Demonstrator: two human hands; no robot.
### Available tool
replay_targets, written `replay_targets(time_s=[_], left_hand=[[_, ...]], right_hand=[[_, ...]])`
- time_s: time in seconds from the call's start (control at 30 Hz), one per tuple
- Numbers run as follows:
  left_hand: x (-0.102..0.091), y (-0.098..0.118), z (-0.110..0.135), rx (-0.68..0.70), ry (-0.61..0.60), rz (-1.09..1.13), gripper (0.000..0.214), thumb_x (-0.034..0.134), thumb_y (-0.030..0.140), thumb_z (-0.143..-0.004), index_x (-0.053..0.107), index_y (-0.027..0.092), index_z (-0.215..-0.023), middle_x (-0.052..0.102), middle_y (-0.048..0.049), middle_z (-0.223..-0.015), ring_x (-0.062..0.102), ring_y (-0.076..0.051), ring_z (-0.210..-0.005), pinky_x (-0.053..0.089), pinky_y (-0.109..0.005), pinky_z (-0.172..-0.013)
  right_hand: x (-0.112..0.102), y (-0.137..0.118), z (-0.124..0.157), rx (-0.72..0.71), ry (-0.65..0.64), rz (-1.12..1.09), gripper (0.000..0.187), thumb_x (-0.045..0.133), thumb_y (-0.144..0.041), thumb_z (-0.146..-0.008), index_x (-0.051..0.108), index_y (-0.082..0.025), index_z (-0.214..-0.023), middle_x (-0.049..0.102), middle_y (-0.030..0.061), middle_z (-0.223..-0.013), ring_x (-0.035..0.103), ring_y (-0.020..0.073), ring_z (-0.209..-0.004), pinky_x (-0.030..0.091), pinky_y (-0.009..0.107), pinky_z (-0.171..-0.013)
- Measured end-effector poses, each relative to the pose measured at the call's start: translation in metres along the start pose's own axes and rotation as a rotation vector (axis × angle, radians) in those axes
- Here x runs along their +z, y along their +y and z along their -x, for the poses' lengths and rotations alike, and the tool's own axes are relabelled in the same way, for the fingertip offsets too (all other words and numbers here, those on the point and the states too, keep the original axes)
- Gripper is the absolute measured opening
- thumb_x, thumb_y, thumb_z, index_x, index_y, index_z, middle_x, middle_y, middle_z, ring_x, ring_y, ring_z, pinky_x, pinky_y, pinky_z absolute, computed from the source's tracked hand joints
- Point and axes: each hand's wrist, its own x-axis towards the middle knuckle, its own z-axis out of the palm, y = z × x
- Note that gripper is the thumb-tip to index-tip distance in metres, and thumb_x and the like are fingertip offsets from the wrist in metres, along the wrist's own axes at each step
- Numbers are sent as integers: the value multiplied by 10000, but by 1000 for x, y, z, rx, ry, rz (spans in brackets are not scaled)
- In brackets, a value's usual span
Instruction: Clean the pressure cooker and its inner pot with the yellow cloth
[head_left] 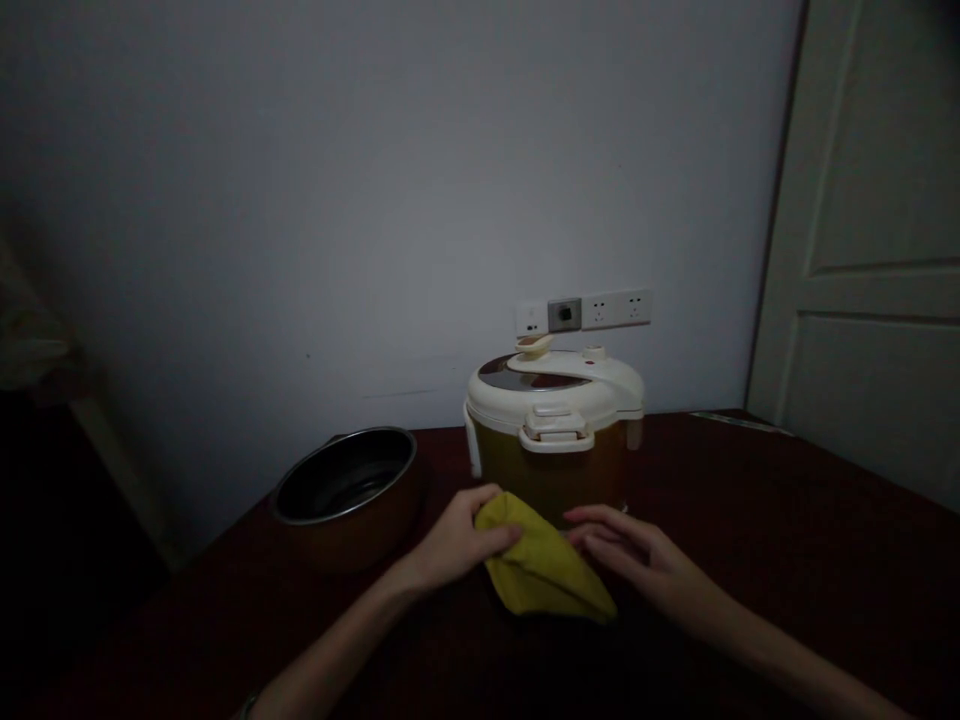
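Observation:
A folded yellow cloth [544, 565] is pinched in my left hand [465, 535], with the thumb on top and the fingers behind it. To the cloth's right is my right hand [637, 560], its fingers stretched out close to the cloth's upper edge; whether they touch it I cannot tell. Just beyond both hands stands an electric pressure cooker [555, 430] with a white lid and handle and a golden-brown body, its lid on. Left of it sits an inner pot [349, 525], dark inside with a metal rim, leaning somewhat in view.
Everything stands on a dark reddish table [720, 530] against a pale wall. Wall sockets [615, 310] and a switch are behind the cooker. A flat strip [739, 424] lies at the table's back right, near a white door [870, 300]. The room is dim.

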Motion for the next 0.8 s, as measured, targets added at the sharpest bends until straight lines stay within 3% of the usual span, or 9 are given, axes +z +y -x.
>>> replay_targets(time_s=[0.13,0.27,0.37,0.5,0.6,0.8], left_hand=[[-55,27,0,123,553,-96,290,610,401,-690,556,158,-840,604,-9,-774,562,-151,-704,454,-261,-644],[-95,35,-26,264,990,-423,242,593,386,-715,511,174,-798,576,-12,-755,546,-152,-681,442,-273,-652],[-91,19,-61,245,1038,-552,194,574,321,-748,464,190,-840,561,-11,-740,553,-158,-680,436,-280,-658],[-55,-4,-97,229,978,-476,221,513,259,-805,429,176,-992,614,-68,-844,607,-183,-754,457,-295,-688],[-30,-14,-102,311,999,-406,305,480,259,-837,406,176,-1121,631,-114,-1000,625,-209,-883,470,-320,-755],[-1,-28,-87,453,1016,-334,407,463,304,-869,379,205,-1254,568,-133,-1228,554,-229,-1119,462,-367,-895]], right_hand=[[-34,24,2,11,184,67,466,540,-583,-765,625,-158,-935,655,54,-727,628,180,-727,498,326,-723],[-54,60,8,54,300,161,562,512,-675,-709,647,-138,-803,609,40,-575,572,163,-557,457,294,-564],[-54,78,10,81,289,187,602,481,-708,-694,650,-137,-780,596,34,-536,550,156,-512,433,285,-523],[-51,84,9,80,261,210,584,460,-697,-710,645,-147,-774,576,16,-508,547,152,-495,437,282,-520],[-50,84,7,88,281,201,573,446,-697,-713,630,-156,-755,558,2,-483,534,144,-469,430,278,-504],[-45,77,7,126,281,208,579,435,-710,-696,618,-162,-724,539,-9,-453,516,141,-445,419,280,-496]])
